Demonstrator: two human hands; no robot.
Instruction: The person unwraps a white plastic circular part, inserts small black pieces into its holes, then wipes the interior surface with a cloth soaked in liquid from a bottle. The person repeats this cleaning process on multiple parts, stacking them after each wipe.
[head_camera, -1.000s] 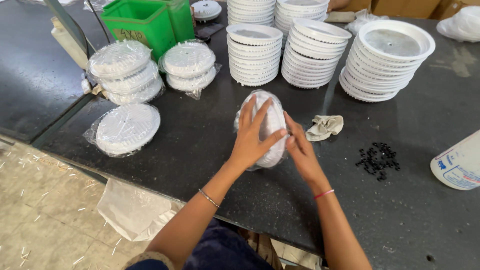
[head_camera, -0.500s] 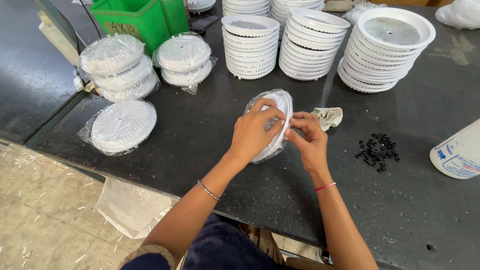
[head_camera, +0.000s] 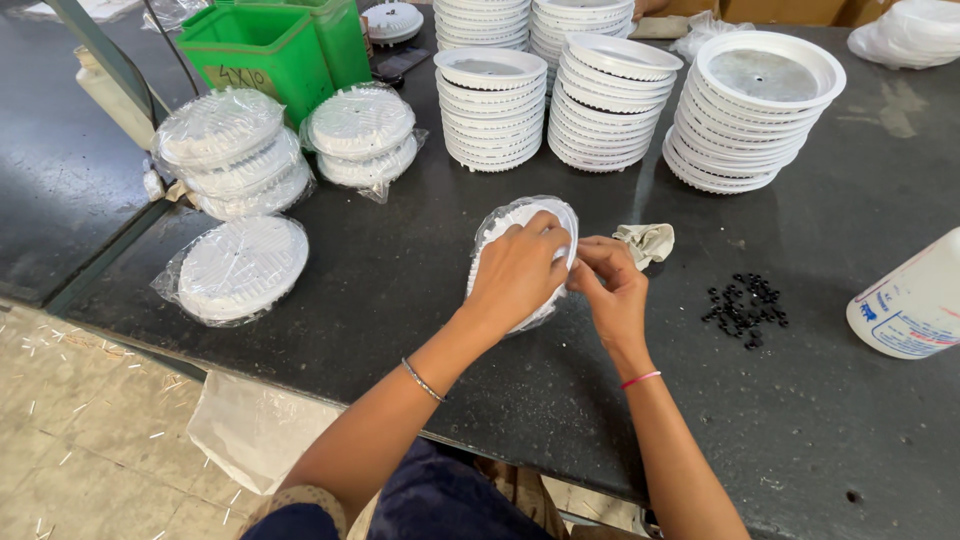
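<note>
Containers are sitting at the far left of the dark worktop (head_camera: 400, 290): a green plastic bin (head_camera: 262, 48) with a second green one behind it, and what they are holding cannot be told from this angle. Clear plastic bags are acting as containers too. One bagged white ribbed disc (head_camera: 240, 268) is lying flat at the near left, a stack of bagged discs (head_camera: 232, 152) is standing just beyond it, and a shorter bagged stack (head_camera: 362, 132) is sitting beside the bin. Further back, unbagged white round trays are rising in three tall stacks (head_camera: 610, 100), the rightmost one (head_camera: 752, 105) showing a shallow dish face on top. At the right edge a white plastic bottle (head_camera: 912, 305) is lying on its side, with a heap of small black parts (head_camera: 745, 308) near it and a crumpled rag (head_camera: 647, 241) just left of those.

In the middle of the worktop a white ribbed disc in a clear bag (head_camera: 528, 222) is being held tilted on its edge. The left hand (head_camera: 517, 272) is spreading flat over its face, fingers curled around the upper rim. The right hand (head_camera: 610, 285) is pinching closed on the bag's film at the disc's right edge, touching the left fingertips.
</note>
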